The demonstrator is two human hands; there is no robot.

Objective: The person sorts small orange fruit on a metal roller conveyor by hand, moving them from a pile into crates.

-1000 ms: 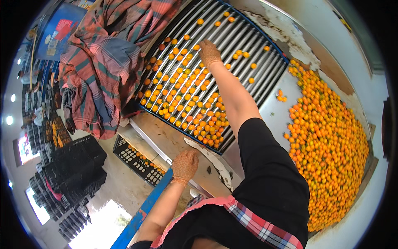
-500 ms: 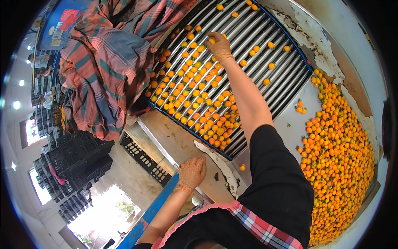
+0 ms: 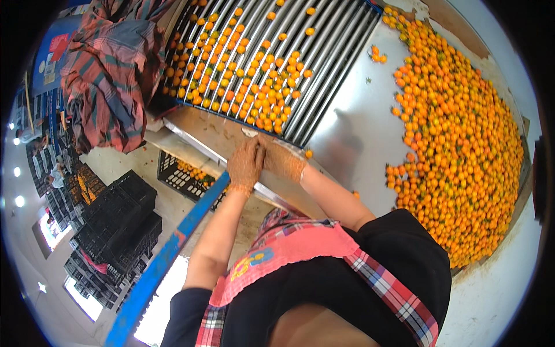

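Both my hands wear orange-brown knitted gloves and meet at the near edge of a roller sorting bed [image 3: 326, 63]. My left hand [image 3: 245, 166] points its fingers up against my right hand [image 3: 281, 160], which is curled beside it. The two hands touch. Anything held between them is hidden. Several small oranges [image 3: 260, 95] lie on the metal rollers just beyond my hands. A big heap of oranges [image 3: 457, 133] covers the steel table [image 3: 358, 144] on the right.
A person in a red plaid shirt [image 3: 110, 81] bends at the left end of the rollers. Below the edge stands a black crate with some oranges [image 3: 185, 173]. Stacked black crates [image 3: 115, 220] sit lower left. A blue bar [image 3: 167, 254] runs diagonally beside my left arm.
My right hand has drawn back from far out on the rollers to the near edge. My left hand has risen to meet it. The view has shifted toward the orange heap.
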